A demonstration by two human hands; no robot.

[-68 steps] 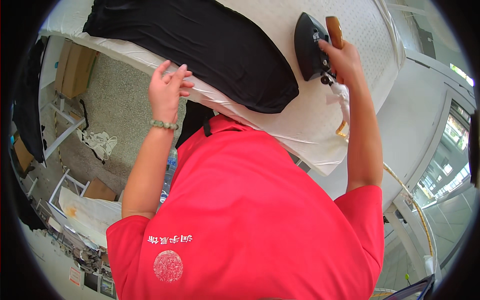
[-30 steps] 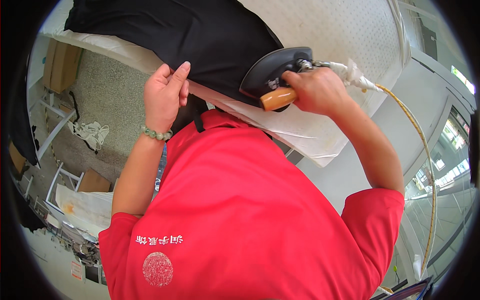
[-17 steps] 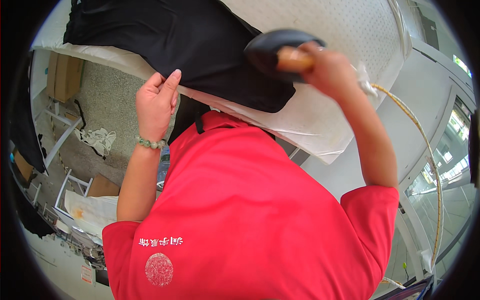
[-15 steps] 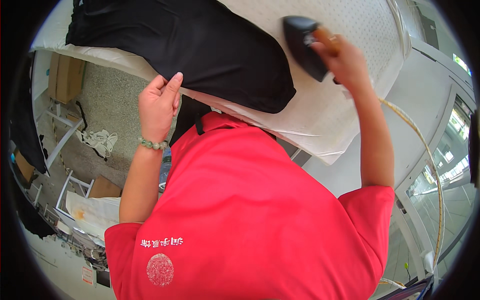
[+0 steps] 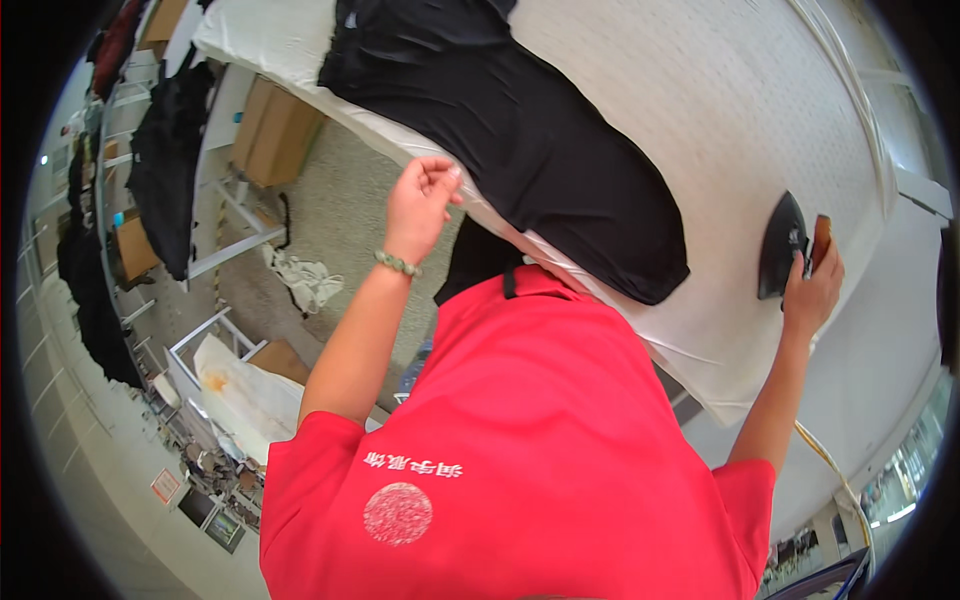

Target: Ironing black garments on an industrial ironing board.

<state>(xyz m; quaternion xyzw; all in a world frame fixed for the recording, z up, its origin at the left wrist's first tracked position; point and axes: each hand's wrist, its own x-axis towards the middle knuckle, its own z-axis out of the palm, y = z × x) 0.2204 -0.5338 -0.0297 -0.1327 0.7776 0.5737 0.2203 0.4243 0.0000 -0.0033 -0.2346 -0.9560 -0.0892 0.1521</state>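
Right hand point(image 5: 814, 284) grips the wood-handled pointed iron point(image 5: 781, 246)!
Left hand point(image 5: 418, 212) hovers, fingers point(image 5: 428, 163) loosely half-curled, near wrinkled black fabric point(image 5: 570, 165) on dimpled table point(image 5: 720, 110).

Right hand point(image 5: 813, 290) wrapped round the wooden handle of the black iron point(image 5: 780, 250), at the right end of the white worktop point(image 5: 735, 150). Black garment point(image 5: 590, 190) spread along the near side, well apart from the iron. Left hand point(image 5: 420, 208) loosely half-curled by the near edge, just beside the fabric. Bead bracelet point(image 5: 398, 263) on that wrist. Cardboard box point(image 5: 287, 140) and white cloth point(image 5: 308, 282) further left.
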